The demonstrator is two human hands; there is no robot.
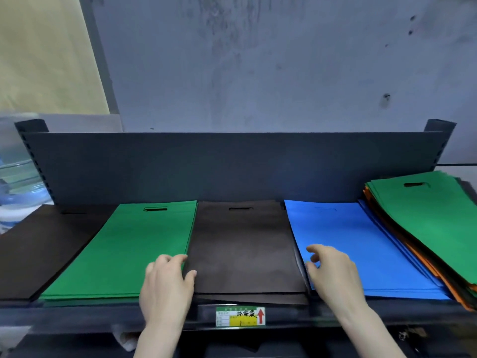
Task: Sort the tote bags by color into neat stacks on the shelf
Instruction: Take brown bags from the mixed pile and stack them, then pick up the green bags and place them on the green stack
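The left hand [167, 280] lies at the seam between two stacks. Its bent fingers rest over the right edge of the green stack [124, 251] and its thumb lies flat on the black stack [245, 249]; it clasps nothing. The right hand [333, 272] sits at the near left edge of the blue stack [348, 244], fingers curled with one lifted. I cannot tell whether it pinches a bag edge, because the fingertips cover that spot. The three sorted stacks lie side by side on the shelf [103, 313], cut-out handles toward the dark back panel [232, 166]. The blue bag's handle is barely visible. To the right, an unsorted pile [426, 228] slopes over the blue stack, with green on top and orange, black and blue edges beneath (the frame cuts off its far side). The dark sheet [38, 249] left of the green stack may be bags or bare shelf. A label [240, 317] with a red arrow sits on the front rail, its writing too small to read. A blurred water bottle [15, 177] stands far left.
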